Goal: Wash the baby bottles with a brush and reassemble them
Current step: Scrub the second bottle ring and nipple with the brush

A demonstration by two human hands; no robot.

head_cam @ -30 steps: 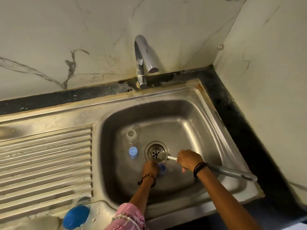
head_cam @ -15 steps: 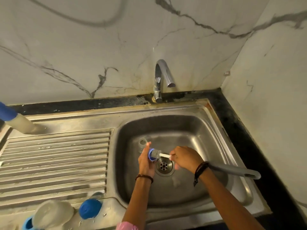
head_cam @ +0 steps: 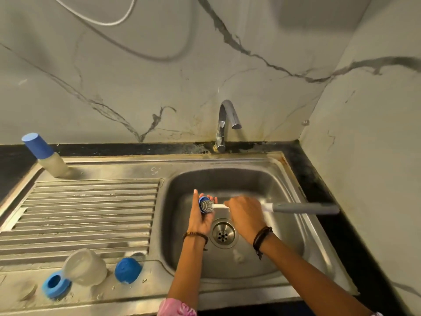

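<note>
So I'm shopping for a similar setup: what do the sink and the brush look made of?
Sink: looks like stainless steel, brushed and dulled, with soft grey reflections and ribbed drainer. Brush: probably plastic, with white stem, matte grey handle and grey bristles that may be silicone; too small to tell.

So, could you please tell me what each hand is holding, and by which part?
The left hand cups a small blue plastic bottle ring by its outer rim. The right hand grips the white-and-grey bottle brush mid-handle, just behind its bristle head.
</note>
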